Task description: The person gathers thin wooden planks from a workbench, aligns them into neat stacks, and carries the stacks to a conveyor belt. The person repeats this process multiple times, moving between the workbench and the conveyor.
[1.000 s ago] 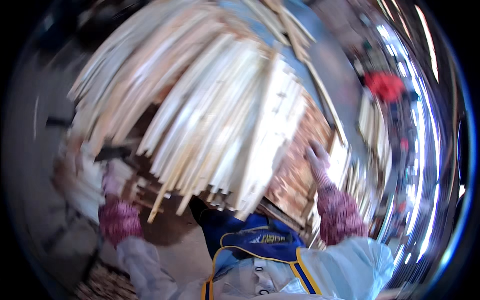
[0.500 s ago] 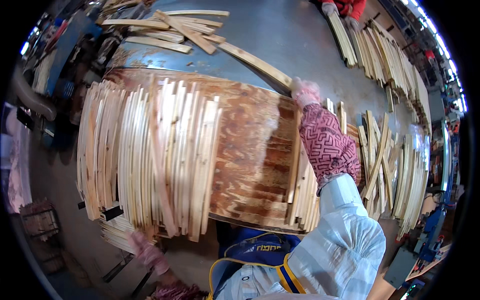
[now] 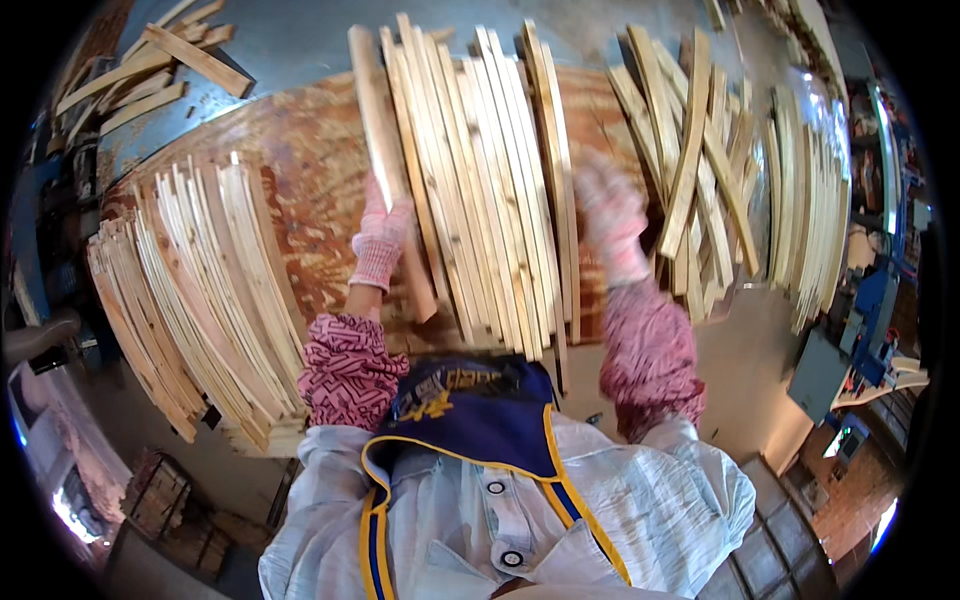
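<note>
A row of pale wooden strips (image 3: 470, 190) lies side by side across the plywood board in front of me. My left hand (image 3: 380, 235), in a pink-and-white glove, is closed round the wooden strip (image 3: 374, 110) at the row's left edge. That strip leans a little away from its neighbours, and some of my fingers are hidden beside it. Just off the right edge of the row is my right hand (image 3: 612, 215), gloved too. Motion smears its fingers, and nothing can be made out in it. The outermost right strip (image 3: 550, 130) is nearest to it.
More strips (image 3: 200, 290) are laid out on the left of the plywood board (image 3: 320, 220). To the right lies a crossed heap of strips (image 3: 690, 150), with another row (image 3: 805, 200) beyond. Loose offcuts (image 3: 150, 80) lie on the blue-grey table (image 3: 290, 40) at far left.
The view has turned right and my body has shifted. My right hand has let go of the far strip and come back beside the row. My left hand has risen from low left onto a strip.
</note>
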A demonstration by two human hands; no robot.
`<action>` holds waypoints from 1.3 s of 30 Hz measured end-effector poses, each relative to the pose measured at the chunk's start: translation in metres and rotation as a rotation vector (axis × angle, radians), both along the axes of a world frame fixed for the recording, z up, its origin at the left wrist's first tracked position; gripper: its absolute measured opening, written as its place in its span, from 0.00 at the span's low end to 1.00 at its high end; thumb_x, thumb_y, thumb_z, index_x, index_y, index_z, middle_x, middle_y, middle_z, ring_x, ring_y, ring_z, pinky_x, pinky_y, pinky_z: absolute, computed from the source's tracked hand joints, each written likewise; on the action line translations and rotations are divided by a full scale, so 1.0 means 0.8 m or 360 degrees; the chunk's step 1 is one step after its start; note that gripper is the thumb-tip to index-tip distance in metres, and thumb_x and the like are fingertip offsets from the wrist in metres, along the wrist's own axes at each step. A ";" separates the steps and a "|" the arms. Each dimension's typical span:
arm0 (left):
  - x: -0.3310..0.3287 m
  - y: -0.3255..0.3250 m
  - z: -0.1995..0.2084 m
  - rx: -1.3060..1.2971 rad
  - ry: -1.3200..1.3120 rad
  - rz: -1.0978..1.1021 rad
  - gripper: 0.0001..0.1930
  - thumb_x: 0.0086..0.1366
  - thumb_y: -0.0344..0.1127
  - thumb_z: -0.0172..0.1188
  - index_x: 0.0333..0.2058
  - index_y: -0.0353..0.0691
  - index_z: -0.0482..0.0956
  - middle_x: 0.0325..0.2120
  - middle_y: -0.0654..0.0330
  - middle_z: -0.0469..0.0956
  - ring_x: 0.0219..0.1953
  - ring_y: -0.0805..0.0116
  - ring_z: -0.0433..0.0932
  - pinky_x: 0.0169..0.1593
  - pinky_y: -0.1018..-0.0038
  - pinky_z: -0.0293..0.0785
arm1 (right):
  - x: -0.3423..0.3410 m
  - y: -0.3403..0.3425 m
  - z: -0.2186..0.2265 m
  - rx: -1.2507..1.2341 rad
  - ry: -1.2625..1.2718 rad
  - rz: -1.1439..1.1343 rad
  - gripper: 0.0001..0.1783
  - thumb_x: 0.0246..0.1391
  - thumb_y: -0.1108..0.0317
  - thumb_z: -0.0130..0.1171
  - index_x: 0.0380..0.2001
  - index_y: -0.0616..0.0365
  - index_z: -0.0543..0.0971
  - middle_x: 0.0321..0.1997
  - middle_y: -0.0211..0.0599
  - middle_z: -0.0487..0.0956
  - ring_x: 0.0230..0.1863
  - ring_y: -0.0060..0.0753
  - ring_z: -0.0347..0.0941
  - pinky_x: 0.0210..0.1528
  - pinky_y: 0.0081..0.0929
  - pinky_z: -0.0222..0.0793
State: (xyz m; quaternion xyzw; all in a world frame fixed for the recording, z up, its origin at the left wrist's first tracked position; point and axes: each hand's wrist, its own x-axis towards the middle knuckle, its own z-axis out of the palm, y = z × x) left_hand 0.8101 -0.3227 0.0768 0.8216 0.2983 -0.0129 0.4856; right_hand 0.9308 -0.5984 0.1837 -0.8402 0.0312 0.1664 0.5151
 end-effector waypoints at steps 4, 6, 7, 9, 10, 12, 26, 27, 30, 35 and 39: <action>0.047 -0.004 0.052 0.0474 0.0565 -0.0538 0.38 0.63 0.60 0.50 0.66 0.45 0.56 0.62 0.47 0.60 0.60 0.49 0.65 0.63 0.63 0.59 | 0.062 -0.081 -0.053 -0.0553 -0.0124 0.0103 0.25 0.61 0.51 0.47 0.49 0.60 0.77 0.49 0.47 0.79 0.52 0.43 0.74 0.55 0.31 0.66; 0.056 0.004 0.047 0.0673 0.0668 -0.0562 0.41 0.61 0.66 0.47 0.65 0.43 0.58 0.64 0.45 0.57 0.63 0.47 0.62 0.66 0.62 0.56 | 0.081 -0.072 -0.061 -0.0852 0.0120 0.0412 0.30 0.62 0.44 0.44 0.53 0.58 0.75 0.54 0.44 0.77 0.57 0.47 0.71 0.59 0.33 0.64; 0.057 0.010 0.036 0.0800 0.0557 -0.0509 0.43 0.60 0.69 0.45 0.64 0.41 0.58 0.63 0.43 0.58 0.64 0.47 0.60 0.66 0.61 0.57 | 0.082 -0.058 -0.061 -0.1104 0.0268 0.0519 0.35 0.61 0.37 0.39 0.52 0.57 0.76 0.55 0.48 0.75 0.58 0.52 0.68 0.61 0.38 0.61; 0.064 0.018 0.003 0.0928 0.0282 -0.0277 0.44 0.60 0.70 0.46 0.63 0.41 0.59 0.61 0.44 0.61 0.60 0.47 0.64 0.60 0.59 0.63 | 0.072 -0.027 -0.054 -0.1098 0.0068 0.0647 0.38 0.60 0.34 0.36 0.52 0.56 0.76 0.54 0.47 0.76 0.58 0.50 0.68 0.61 0.41 0.59; 0.066 0.020 -0.019 0.0935 0.0129 -0.0094 0.42 0.60 0.67 0.49 0.63 0.42 0.60 0.60 0.46 0.64 0.55 0.48 0.69 0.55 0.58 0.68 | 0.069 -0.014 -0.069 -0.1096 0.0065 0.0612 0.40 0.58 0.32 0.36 0.52 0.57 0.76 0.53 0.48 0.76 0.58 0.50 0.68 0.61 0.42 0.59; 0.067 0.001 -0.032 0.0589 -0.0038 0.0217 0.41 0.59 0.63 0.55 0.64 0.42 0.59 0.58 0.49 0.68 0.51 0.52 0.73 0.50 0.59 0.72 | 0.063 0.015 -0.074 -0.1273 0.0197 0.0606 0.48 0.52 0.24 0.39 0.49 0.62 0.76 0.52 0.53 0.75 0.58 0.50 0.68 0.60 0.42 0.61; 0.016 -0.009 0.015 -0.1155 0.0104 0.0366 0.39 0.45 0.34 0.74 0.58 0.35 0.68 0.48 0.53 0.78 0.62 0.61 0.65 0.66 0.57 0.54 | 0.006 0.024 -0.083 -0.0962 0.0441 0.0296 0.56 0.31 0.24 0.64 0.47 0.70 0.76 0.49 0.56 0.77 0.56 0.46 0.72 0.56 0.42 0.68; 0.013 -0.008 0.001 -0.1102 0.0005 0.0545 0.48 0.42 0.34 0.76 0.62 0.38 0.60 0.48 0.52 0.77 0.63 0.57 0.61 0.66 0.52 0.53 | 0.001 0.024 -0.089 -0.1073 0.0247 0.0359 0.54 0.32 0.28 0.67 0.48 0.69 0.75 0.50 0.55 0.76 0.56 0.47 0.71 0.57 0.41 0.68; -0.011 -0.006 -0.009 -0.1399 -0.0199 0.0374 0.48 0.47 0.38 0.74 0.64 0.39 0.57 0.50 0.52 0.77 0.59 0.56 0.68 0.67 0.58 0.55 | -0.029 0.023 -0.089 -0.0929 0.0325 0.0294 0.57 0.33 0.32 0.70 0.57 0.67 0.68 0.53 0.56 0.74 0.58 0.54 0.70 0.60 0.43 0.66; -0.001 0.016 -0.007 -0.0103 0.0204 -0.0181 0.40 0.59 0.62 0.56 0.64 0.48 0.59 0.52 0.49 0.75 0.59 0.54 0.69 0.60 0.63 0.65 | -0.023 0.053 -0.063 -0.1542 0.0203 0.0653 0.54 0.44 0.28 0.57 0.58 0.66 0.65 0.53 0.59 0.74 0.58 0.57 0.69 0.56 0.46 0.67; 0.013 0.009 0.066 0.0377 0.0454 -0.0575 0.37 0.56 0.59 0.58 0.56 0.38 0.68 0.46 0.44 0.77 0.49 0.50 0.76 0.50 0.60 0.72 | -0.034 0.019 -0.071 -0.1618 0.0013 0.0585 0.41 0.48 0.33 0.55 0.49 0.63 0.74 0.45 0.48 0.79 0.49 0.45 0.76 0.52 0.40 0.70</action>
